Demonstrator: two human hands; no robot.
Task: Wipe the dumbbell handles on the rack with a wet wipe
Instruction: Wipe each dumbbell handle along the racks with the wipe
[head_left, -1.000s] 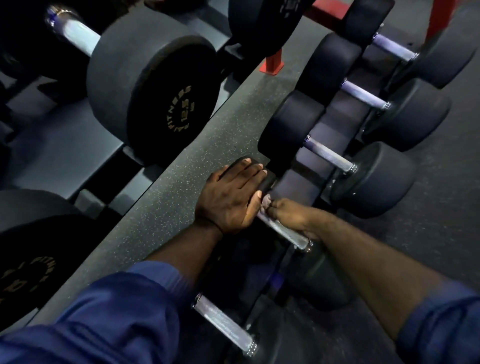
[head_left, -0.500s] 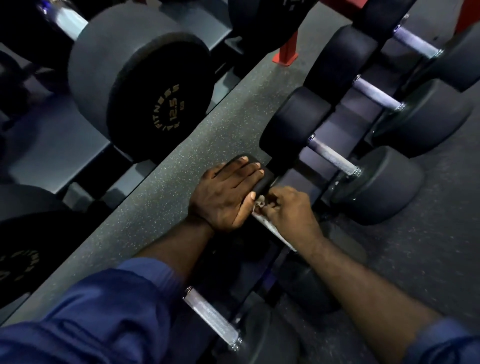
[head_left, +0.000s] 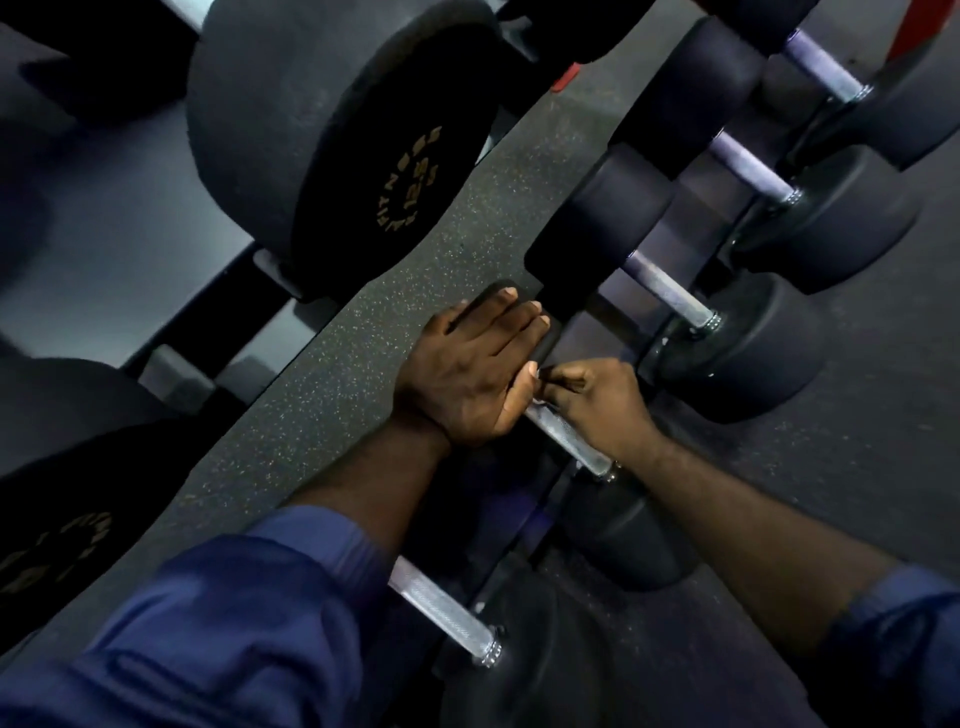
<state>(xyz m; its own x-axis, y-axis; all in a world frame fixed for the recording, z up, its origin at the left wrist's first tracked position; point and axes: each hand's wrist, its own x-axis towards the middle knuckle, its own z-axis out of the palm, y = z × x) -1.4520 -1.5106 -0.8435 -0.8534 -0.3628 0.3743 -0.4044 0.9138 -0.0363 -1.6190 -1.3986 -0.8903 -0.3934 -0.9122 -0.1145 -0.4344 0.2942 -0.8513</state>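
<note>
- I am laying my left hand flat, fingers straight and together, on top of the black rubber head at the far-left end of one dumbbell. My thumb is lying along the inner edge of that head.
- I am curling my right hand round the dumbbell handle just beside my left thumb. My fingertips are pinching a small pale scrap of wet wipe against the steel, though most of the wipe is hiding under my fingers.
- The bare knurled part of the handle is showing below my right hand, running down to its chrome collar.
- My blue sleeves are showing on the left forearm and the right forearm.
- This dumbbell is sitting in a row on the low rack, between a nearer handle and a farther handle.
- Speckled rubber flooring is running between this rack and a second one on my left.
- There, a big dumbbell head is showing gold lettering. I am reading "FITN" and what looks like "125", and the rest is blurring.
- A lower head is showing more gold letters, too dim to read.
</note>
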